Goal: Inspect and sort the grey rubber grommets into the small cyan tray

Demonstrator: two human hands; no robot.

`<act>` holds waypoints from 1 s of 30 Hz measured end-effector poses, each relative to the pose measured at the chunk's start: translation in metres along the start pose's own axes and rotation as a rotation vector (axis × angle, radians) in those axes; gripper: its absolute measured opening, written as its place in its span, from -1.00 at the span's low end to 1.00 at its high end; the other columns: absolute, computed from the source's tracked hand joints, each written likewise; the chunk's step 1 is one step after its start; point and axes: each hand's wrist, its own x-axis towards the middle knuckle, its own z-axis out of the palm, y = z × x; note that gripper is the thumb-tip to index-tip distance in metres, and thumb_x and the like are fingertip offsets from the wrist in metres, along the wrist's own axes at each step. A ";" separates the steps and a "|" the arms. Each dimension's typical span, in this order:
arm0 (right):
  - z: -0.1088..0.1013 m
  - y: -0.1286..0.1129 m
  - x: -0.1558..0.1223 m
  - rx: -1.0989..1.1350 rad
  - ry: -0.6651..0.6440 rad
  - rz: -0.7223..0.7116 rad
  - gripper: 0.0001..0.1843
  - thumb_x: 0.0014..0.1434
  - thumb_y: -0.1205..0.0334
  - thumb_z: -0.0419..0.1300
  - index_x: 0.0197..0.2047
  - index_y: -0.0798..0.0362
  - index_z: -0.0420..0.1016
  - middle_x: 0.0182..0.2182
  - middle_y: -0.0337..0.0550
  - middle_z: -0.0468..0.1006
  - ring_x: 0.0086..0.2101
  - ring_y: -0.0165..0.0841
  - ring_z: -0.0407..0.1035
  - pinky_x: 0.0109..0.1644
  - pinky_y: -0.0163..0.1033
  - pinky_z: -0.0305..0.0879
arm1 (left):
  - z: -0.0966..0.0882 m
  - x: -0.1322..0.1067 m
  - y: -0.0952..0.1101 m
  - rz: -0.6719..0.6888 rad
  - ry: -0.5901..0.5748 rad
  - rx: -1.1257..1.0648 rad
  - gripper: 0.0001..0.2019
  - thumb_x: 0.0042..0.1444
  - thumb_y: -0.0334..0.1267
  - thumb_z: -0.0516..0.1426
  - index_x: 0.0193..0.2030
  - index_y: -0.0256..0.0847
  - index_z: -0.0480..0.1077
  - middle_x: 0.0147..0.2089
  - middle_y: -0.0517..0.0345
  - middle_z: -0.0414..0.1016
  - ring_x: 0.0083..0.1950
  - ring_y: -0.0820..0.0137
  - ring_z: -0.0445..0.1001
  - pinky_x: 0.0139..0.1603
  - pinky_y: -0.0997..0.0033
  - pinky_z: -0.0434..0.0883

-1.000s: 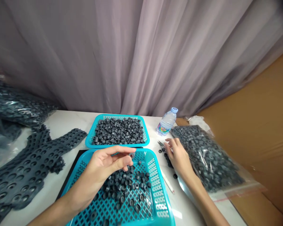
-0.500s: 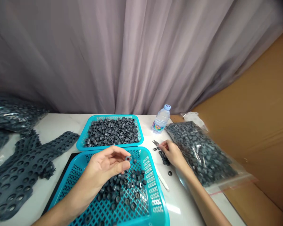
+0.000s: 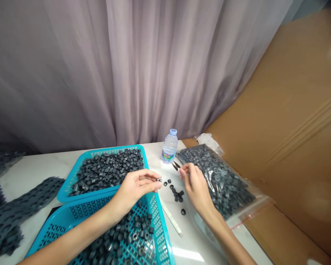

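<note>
My left hand (image 3: 139, 185) pinches a small dark ring-shaped piece (image 3: 159, 180) between thumb and fingertips, above the right rim of the near blue basket (image 3: 160, 224). Facing it, my right hand (image 3: 193, 181) is closed round a pair of small pointed snips (image 3: 176, 166); their two blades stick out apart towards the upper left. My fingers hide the handle. Between and below the hands, several loose dark rubber pieces (image 3: 178, 195) lie on the white table. More such pieces (image 3: 121, 235) are heaped in the near basket, partly behind my left forearm.
A far blue basket (image 3: 63, 189) is full of dark pieces. A water bottle (image 3: 170, 147) stands behind my hands. A clear bag of pieces (image 3: 215, 173) lies at right, a white stick (image 3: 171, 217) beside the near basket, perforated dark sheets (image 3: 24, 202) at left. Cardboard (image 3: 292, 129) rises at right.
The view has turned to the right. My left hand has moved right with the small piece, from over the near basket to its edge, closer to the snips in my right hand.
</note>
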 end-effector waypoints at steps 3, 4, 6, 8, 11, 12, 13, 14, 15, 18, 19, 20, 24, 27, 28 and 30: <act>0.001 0.011 0.003 0.093 -0.036 -0.012 -0.71 0.49 -0.02 0.04 -0.18 -0.02 0.34 -0.33 -0.13 0.51 -0.28 -0.20 0.45 -0.13 -0.17 0.36 | 0.007 0.013 -0.008 -0.008 -0.020 -0.003 -0.67 0.00 -0.17 0.48 -0.16 -0.31 0.62 -0.26 -0.01 0.74 -0.24 0.25 0.70 -0.06 0.29 0.58; 0.003 0.014 0.004 0.136 -0.054 -0.017 -0.70 0.51 -0.04 0.02 -0.16 -0.01 0.34 -0.34 -0.16 0.51 -0.30 -0.22 0.46 -0.15 -0.19 0.37 | 0.009 0.017 -0.010 -0.009 -0.022 -0.004 -0.66 -0.01 -0.16 0.49 -0.16 -0.31 0.62 -0.25 -0.04 0.74 -0.23 0.24 0.71 -0.06 0.27 0.59; 0.006 0.015 0.005 0.214 -0.074 -0.028 -0.68 0.54 -0.06 -0.02 -0.10 0.00 0.34 -0.35 -0.20 0.51 -0.33 -0.27 0.46 -0.19 -0.24 0.39 | 0.012 0.025 -0.013 -0.008 -0.025 -0.005 -0.63 -0.02 -0.14 0.49 -0.15 -0.32 0.61 -0.24 -0.07 0.75 -0.23 0.20 0.73 -0.05 0.24 0.61; 0.005 0.011 0.005 0.266 -0.081 -0.040 -0.64 0.57 -0.06 -0.09 -0.03 0.02 0.36 -0.35 -0.22 0.48 -0.36 -0.31 0.44 -0.24 -0.27 0.39 | 0.013 0.031 -0.016 -0.003 -0.027 -0.004 -0.63 -0.02 -0.14 0.49 -0.15 -0.33 0.61 -0.24 -0.09 0.75 -0.22 0.18 0.74 -0.07 0.22 0.62; -0.004 0.000 0.003 0.298 -0.130 -0.086 -0.61 0.56 -0.05 -0.03 0.03 0.04 0.48 -0.31 -0.18 0.51 -0.30 -0.30 0.45 -0.19 -0.26 0.41 | 0.012 0.036 -0.022 0.012 -0.025 -0.004 -0.63 -0.01 -0.13 0.49 -0.15 -0.32 0.61 -0.24 -0.08 0.75 -0.20 0.17 0.75 -0.07 0.23 0.63; -0.007 -0.004 0.002 0.299 -0.161 -0.111 -0.62 0.55 -0.05 0.03 0.05 0.03 0.53 -0.28 -0.16 0.54 -0.27 -0.29 0.46 -0.15 -0.25 0.41 | 0.011 0.036 -0.023 0.018 -0.022 -0.005 -0.63 -0.01 -0.12 0.49 -0.15 -0.31 0.60 -0.24 -0.07 0.75 -0.20 0.17 0.75 -0.08 0.24 0.63; -0.010 -0.007 0.001 0.295 -0.193 -0.137 -0.63 0.53 -0.03 0.08 0.08 0.03 0.57 -0.25 -0.15 0.56 -0.25 -0.29 0.47 -0.13 -0.24 0.41 | 0.010 0.037 -0.025 0.024 -0.020 -0.007 -0.63 -0.01 -0.12 0.49 -0.15 -0.31 0.60 -0.23 -0.07 0.75 -0.20 0.17 0.75 -0.08 0.25 0.63; -0.012 -0.009 0.001 0.286 -0.221 -0.161 -0.64 0.52 -0.02 0.12 0.12 0.02 0.59 -0.22 -0.13 0.58 -0.25 -0.28 0.47 -0.13 -0.23 0.41 | 0.009 0.037 -0.026 0.030 -0.017 -0.009 -0.63 -0.01 -0.12 0.49 -0.15 -0.30 0.60 -0.23 -0.06 0.75 -0.19 0.18 0.75 -0.07 0.25 0.62; -0.012 -0.010 0.000 0.274 -0.242 -0.181 -0.64 0.52 0.01 0.13 0.16 0.01 0.60 -0.20 -0.12 0.60 -0.25 -0.28 0.47 -0.13 -0.22 0.41 | 0.009 0.037 -0.027 0.035 -0.014 -0.011 -0.63 0.00 -0.12 0.49 -0.15 -0.30 0.60 -0.23 -0.05 0.75 -0.19 0.18 0.75 -0.06 0.26 0.62; -0.010 -0.011 -0.002 0.236 -0.241 -0.214 -0.64 0.55 0.08 0.09 0.20 0.00 0.60 -0.18 -0.09 0.63 -0.23 -0.26 0.49 -0.08 -0.18 0.40 | 0.007 0.037 -0.030 0.051 -0.007 -0.017 -0.64 0.02 -0.12 0.48 -0.14 -0.29 0.59 -0.25 -0.02 0.75 -0.18 0.20 0.74 -0.02 0.28 0.60; -0.008 -0.011 -0.002 0.226 -0.236 -0.219 -0.65 0.55 0.09 0.08 0.20 0.00 0.61 -0.18 -0.09 0.64 -0.22 -0.25 0.50 -0.07 -0.18 0.40 | 0.007 0.037 -0.031 0.055 -0.005 -0.019 -0.65 0.04 -0.13 0.47 -0.14 -0.29 0.58 -0.26 -0.01 0.75 -0.18 0.21 0.74 -0.02 0.29 0.60; -0.007 -0.011 -0.003 0.216 -0.233 -0.224 -0.65 0.56 0.11 0.07 0.19 -0.01 0.61 -0.19 -0.09 0.63 -0.23 -0.26 0.50 -0.08 -0.18 0.40 | 0.007 0.037 -0.032 0.057 -0.003 -0.021 -0.66 0.04 -0.14 0.47 -0.14 -0.29 0.58 -0.26 0.00 0.75 -0.18 0.22 0.74 -0.03 0.29 0.60; -0.005 -0.009 -0.004 0.188 -0.227 -0.263 -0.68 0.55 0.16 0.08 0.18 0.00 0.60 -0.14 -0.08 0.64 -0.17 -0.25 0.52 -0.04 -0.20 0.40 | 0.006 0.037 -0.034 0.062 -0.002 -0.029 -0.68 0.05 -0.15 0.46 -0.14 -0.29 0.59 -0.27 0.01 0.74 -0.19 0.21 0.73 -0.03 0.29 0.60; -0.004 -0.006 -0.004 0.143 -0.217 -0.300 -0.67 0.55 0.17 0.09 0.22 0.03 0.58 -0.09 -0.04 0.64 -0.11 -0.22 0.54 -0.02 -0.20 0.42 | 0.006 0.037 -0.036 0.066 0.000 -0.030 -0.68 0.05 -0.16 0.47 -0.14 -0.29 0.60 -0.25 0.01 0.75 -0.17 0.21 0.73 0.00 0.29 0.59; -0.004 -0.006 -0.004 0.128 -0.218 -0.306 -0.66 0.55 0.17 0.09 0.24 0.03 0.57 -0.08 -0.04 0.64 -0.11 -0.22 0.55 -0.03 -0.20 0.43 | 0.006 0.038 -0.037 0.067 0.001 -0.030 -0.68 0.05 -0.16 0.47 -0.14 -0.28 0.60 -0.25 0.01 0.75 -0.16 0.22 0.73 0.00 0.30 0.59; -0.004 -0.005 -0.004 0.108 -0.221 -0.312 -0.65 0.55 0.17 0.09 0.27 0.02 0.56 -0.08 -0.04 0.64 -0.10 -0.22 0.55 -0.02 -0.20 0.44 | 0.005 0.039 -0.038 0.068 0.003 -0.031 -0.69 0.05 -0.17 0.47 -0.14 -0.28 0.60 -0.24 0.01 0.75 -0.16 0.23 0.73 0.01 0.32 0.58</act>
